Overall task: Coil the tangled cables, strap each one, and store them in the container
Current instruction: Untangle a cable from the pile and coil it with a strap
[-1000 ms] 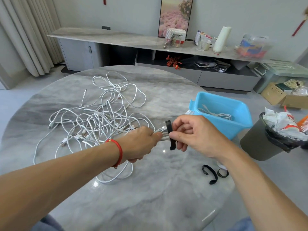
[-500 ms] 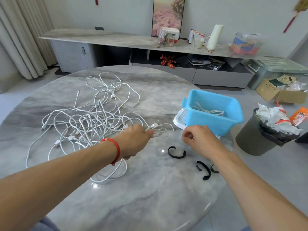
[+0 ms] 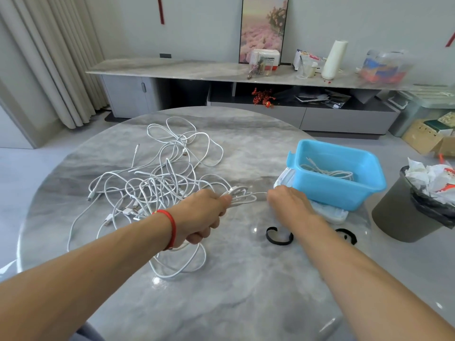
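The left hand (image 3: 203, 217) is closed tight round a small bunch of white cable loops (image 3: 242, 199). The loops stick out just past its fingers, toward the right hand (image 3: 286, 204). The right hand's fingertips are right at the far end of that bunch and seem to pinch a thin bit of cable, but the fingers are tucked under, so I can't tell for sure.

Behind the left fingers, & partly under the wrist, lies the big tangled pile of cables (image 3: 157, 183) on the table (image 3: 234, 303). It's still a big mess w/ lots of plugs.

Just past the right fingers sits the blue container (image 3: 344, 198). One coiled cable (image 3: 327, 172) is inside already, so approx. one is done.

A black strap (image 3: 279, 238) lies on the table near the right wrist, on the side closer to the person. Another black strap (image 3: 347, 236) lies on the other side of that arm.

So, my guess: early days. This bunch has no strap on it yet. It needs a strap, then goes in the box. After that, most of the pile is left to do.
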The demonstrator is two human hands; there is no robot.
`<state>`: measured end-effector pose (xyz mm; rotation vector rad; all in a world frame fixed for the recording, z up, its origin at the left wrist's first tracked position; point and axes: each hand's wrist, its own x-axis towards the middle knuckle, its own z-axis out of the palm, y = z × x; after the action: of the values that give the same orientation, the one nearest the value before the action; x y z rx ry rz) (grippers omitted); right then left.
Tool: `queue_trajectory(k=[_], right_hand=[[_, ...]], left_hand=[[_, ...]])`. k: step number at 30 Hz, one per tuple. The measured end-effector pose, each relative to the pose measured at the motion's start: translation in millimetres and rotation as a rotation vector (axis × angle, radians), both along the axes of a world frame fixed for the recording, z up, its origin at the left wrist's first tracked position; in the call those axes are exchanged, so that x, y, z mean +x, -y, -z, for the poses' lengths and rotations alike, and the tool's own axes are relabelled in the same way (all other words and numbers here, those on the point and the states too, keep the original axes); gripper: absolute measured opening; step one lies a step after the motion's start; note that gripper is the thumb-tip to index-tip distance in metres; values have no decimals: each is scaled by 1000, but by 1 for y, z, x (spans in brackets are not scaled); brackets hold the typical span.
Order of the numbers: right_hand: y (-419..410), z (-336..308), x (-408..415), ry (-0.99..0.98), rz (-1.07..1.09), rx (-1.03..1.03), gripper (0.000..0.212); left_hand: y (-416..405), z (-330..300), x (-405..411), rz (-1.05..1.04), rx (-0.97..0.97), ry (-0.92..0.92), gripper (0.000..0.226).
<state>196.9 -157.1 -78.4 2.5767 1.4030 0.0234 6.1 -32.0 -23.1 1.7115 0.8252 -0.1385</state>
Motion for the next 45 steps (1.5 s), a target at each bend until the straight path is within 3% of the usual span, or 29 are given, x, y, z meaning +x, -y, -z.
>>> queue_trajectory(k=[6,9,14,17,20,26,31,36,39,40,43,45], right_hand=[[16,-16,-8,-44,9,33,19],[23,-37,-17,-165,15,202,11],[49,-71,-46,-500,-36,439,4],[56,-85,-64,-807,-77,537,5],[51,-89,-72,-952,-78,741,5],[44,-92,-67,-851,-10,903,3],[44,-92,-67,-873,-45,886,5],[42,-92,-74,-975,-40,866,18],[44,-93,-71,-1170,20,840,27],[45,-92,-66,-1133,39,830,24],[52,-84,-38,-727,239,727,29],[56,-80,-31,-836,432,564,40]], left_hand=[[3,-8,0,0,-196,5,37],[5,-12,-3,-18,-188,39,37],[7,-20,-4,-48,-130,166,35],[12,-20,-2,0,-90,150,40],[18,-18,-1,90,-20,110,42],[26,-27,-5,245,4,84,29],[31,-32,-12,404,-18,115,43],[33,-36,-15,477,87,154,42],[28,-39,-17,499,149,180,42],[26,-40,-18,501,200,177,43],[19,-42,-19,519,480,169,44],[17,-42,-20,517,571,212,40]])
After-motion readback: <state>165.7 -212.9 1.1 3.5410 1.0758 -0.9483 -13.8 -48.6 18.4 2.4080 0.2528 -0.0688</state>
